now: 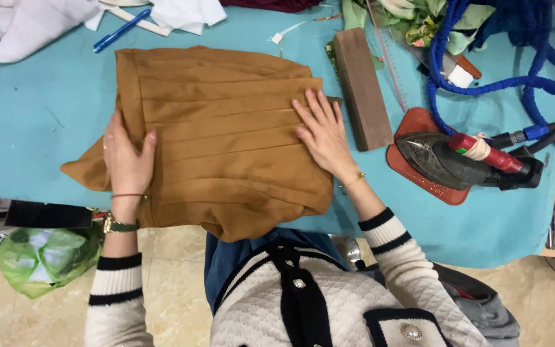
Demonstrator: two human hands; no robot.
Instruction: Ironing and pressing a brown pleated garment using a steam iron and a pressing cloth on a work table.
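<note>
A brown pleated garment (226, 141) lies spread on the turquoise desk (40, 109), its folds running across from left to right, with its near edge hanging slightly over the desk's front rim toward the person. The left hand (126, 160) rests on the garment's left side, fingers together and flat, thumb spread out over the cloth; it grips nothing. The right hand (322, 132) lies palm down on the right part of the garment, fingers fanned apart and pressing the pleats, also clamped on nothing. Both wrists carry thin bracelets, and the left one also wears a watch (120, 225).

Just beside the right hand, to its right, a long wooden block (361, 87) lies on the desk, touching or nearly touching the garment's right edge. Farther right, a dark steam iron (464, 160) with a red handle sits on a reddish-brown rest mat (419, 122). A blue cloth-covered hose (515, 51) loops above the iron at the desk's far right corner. Green and cream patterned fabric (419, 19) lies next to the hose.

At the far left edge, a blue pen (121, 29) lies near some white cloth pieces (27, 26). Below the desk on the left, a green plastic bag (46, 257) sits over the tiled floor (175, 289). The person wears a cream quilted jacket with black trim.
</note>
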